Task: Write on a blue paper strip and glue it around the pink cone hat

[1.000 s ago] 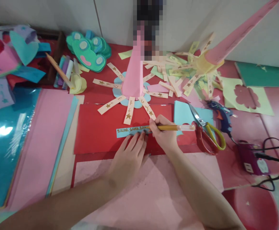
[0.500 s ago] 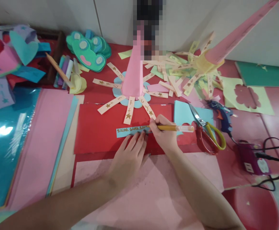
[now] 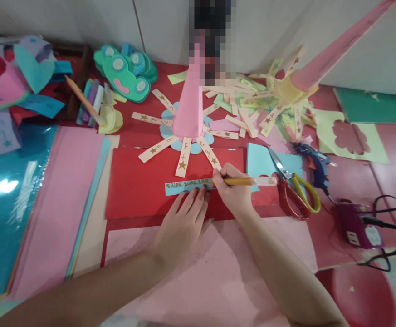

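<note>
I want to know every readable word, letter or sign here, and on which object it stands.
"F f", star: front pale strip below the middle pink cone.
"G g", star: next pale strip rightward.
"生日", repeated: blue strip; other characters blurred.
Other pale strips: stars; letters mostly blurred.
Right pink cone, lilac strip: marks unreadable.

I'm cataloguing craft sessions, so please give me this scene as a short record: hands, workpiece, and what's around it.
Left hand: fingers flat, resting on the blue strip
Right hand: holding a gold pen, tip at the strip
Workpiece: strip with gold-brown characters, on red paper
Beyond: pink cone ringed by lettered tabs
Person's right: scissors, glue gun
Person's left: pink sheets
</note>
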The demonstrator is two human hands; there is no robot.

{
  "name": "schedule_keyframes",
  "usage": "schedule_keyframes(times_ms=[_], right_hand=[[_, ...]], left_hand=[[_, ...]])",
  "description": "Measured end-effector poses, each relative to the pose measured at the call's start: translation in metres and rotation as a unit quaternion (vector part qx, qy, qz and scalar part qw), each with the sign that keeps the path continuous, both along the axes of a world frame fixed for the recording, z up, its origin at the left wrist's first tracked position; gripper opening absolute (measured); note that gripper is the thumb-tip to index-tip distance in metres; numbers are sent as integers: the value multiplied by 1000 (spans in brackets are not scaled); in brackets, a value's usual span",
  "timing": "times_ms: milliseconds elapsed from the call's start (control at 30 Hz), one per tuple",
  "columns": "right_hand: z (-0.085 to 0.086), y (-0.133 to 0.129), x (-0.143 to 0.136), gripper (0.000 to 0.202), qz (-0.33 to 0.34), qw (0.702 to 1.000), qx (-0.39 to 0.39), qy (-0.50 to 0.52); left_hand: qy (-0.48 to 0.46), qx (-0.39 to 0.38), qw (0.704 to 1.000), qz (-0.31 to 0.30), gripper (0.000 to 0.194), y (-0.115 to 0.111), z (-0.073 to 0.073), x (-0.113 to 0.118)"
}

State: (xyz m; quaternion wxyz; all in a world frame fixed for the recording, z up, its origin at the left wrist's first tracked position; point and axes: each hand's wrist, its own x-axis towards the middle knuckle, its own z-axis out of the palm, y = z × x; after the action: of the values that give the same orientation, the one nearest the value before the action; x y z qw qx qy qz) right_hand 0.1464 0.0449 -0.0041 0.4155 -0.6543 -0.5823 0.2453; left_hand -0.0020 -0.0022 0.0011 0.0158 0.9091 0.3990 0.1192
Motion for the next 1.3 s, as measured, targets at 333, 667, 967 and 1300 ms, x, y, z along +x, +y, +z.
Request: schedule_keyframes(times_ms=[333,667,967,1300], right_hand=[[2,1,2,33,-21,999,-27,35],[2,0,2,34,-15,1000,1,7],[0,0,2,33,-30,999,-6,16],[2,1,2,32,-8,1000,-4,10]], left_hand=[[10,18,1000,-2,40,-1,-1,-1],[11,10,1000,-4,41,0,-1,-1],[2,4,1000,-3,41,0,-2,0],[13,22,1000,-1,40,0,0,-1]])
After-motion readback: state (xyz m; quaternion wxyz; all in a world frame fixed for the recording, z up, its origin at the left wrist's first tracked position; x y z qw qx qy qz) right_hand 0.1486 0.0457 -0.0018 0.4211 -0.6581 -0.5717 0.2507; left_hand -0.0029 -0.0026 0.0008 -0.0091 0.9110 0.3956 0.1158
